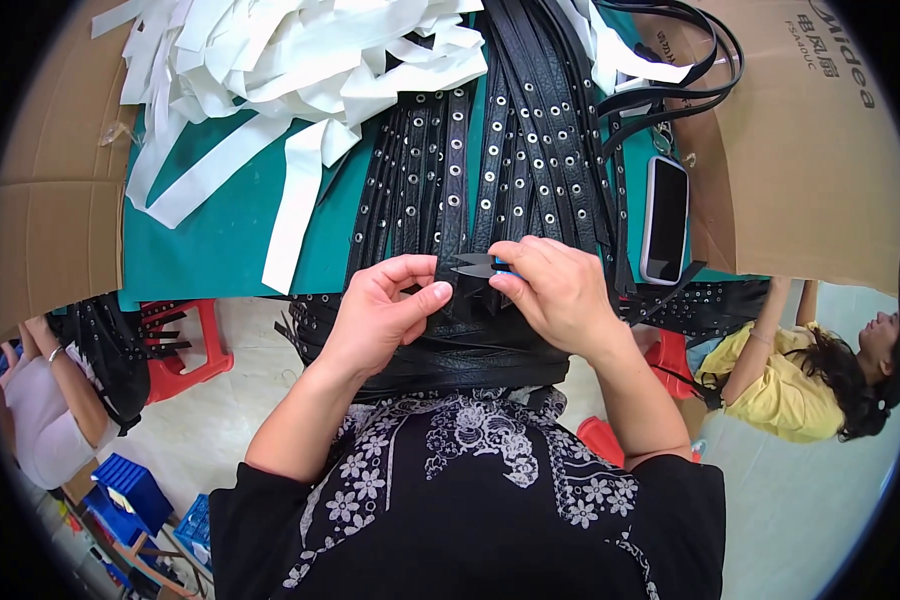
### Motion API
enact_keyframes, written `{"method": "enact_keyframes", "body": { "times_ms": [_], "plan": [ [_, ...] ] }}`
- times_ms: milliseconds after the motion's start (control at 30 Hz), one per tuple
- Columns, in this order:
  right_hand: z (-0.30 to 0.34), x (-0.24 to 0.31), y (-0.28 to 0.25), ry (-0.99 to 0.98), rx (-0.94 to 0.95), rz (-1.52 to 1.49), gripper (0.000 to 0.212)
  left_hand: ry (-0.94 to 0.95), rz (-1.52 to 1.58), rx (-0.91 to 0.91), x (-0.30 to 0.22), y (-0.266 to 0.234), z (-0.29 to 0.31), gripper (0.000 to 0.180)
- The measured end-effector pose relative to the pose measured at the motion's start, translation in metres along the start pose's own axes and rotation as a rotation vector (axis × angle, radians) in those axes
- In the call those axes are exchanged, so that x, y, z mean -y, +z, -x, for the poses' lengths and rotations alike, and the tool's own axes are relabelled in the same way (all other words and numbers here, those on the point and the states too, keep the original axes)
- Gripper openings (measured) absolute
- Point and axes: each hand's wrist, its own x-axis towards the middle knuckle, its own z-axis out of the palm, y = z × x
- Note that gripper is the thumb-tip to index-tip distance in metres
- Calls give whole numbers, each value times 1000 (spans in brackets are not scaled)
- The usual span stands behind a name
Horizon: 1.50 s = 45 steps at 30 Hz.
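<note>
My right hand (558, 292) is closed around small thread snips (475, 265) with dark pointed blades and a bit of blue at the grip. The blades point left and lie over the lower end of a black eyelet strap (454, 170). At that strap's left edge, my left hand (385, 308) is closed in a pinch, thumb and forefinger at the strap end. Exactly what sits between those fingertips is partly hidden. Many more black straps with metal eyelets (530, 150) fan out beyond my hands, and others are piled across my lap (470, 365).
White fabric strips (300, 60) are heaped at the far left of the green tabletop (220, 255). A phone (665, 220) lies right of the straps. Cardboard boxes (60, 180) flank the table. Co-workers sit at both sides, one in a yellow top (785, 385). Blue crates (135, 490) stand lower left.
</note>
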Motion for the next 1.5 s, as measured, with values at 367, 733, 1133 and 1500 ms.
{"method": "enact_keyframes", "body": {
  "times_ms": [367, 733, 1133, 1500],
  "plan": [
    [-19, -5, -15, -188, 75, 152, 21, -9, 63, 53, -9, -4, 2, 21],
    [-42, -22, -19, -398, 147, 103, 19, -32, 78, 94, -16, -9, 5, 19],
    [-58, -18, -28, -394, 134, 65, 22, -68, 77, 64, -20, -13, 12, 16],
    [-69, -12, -24, -475, 209, 111, 22, -45, 102, 124, -24, -21, 13, 17]
  ]
}}
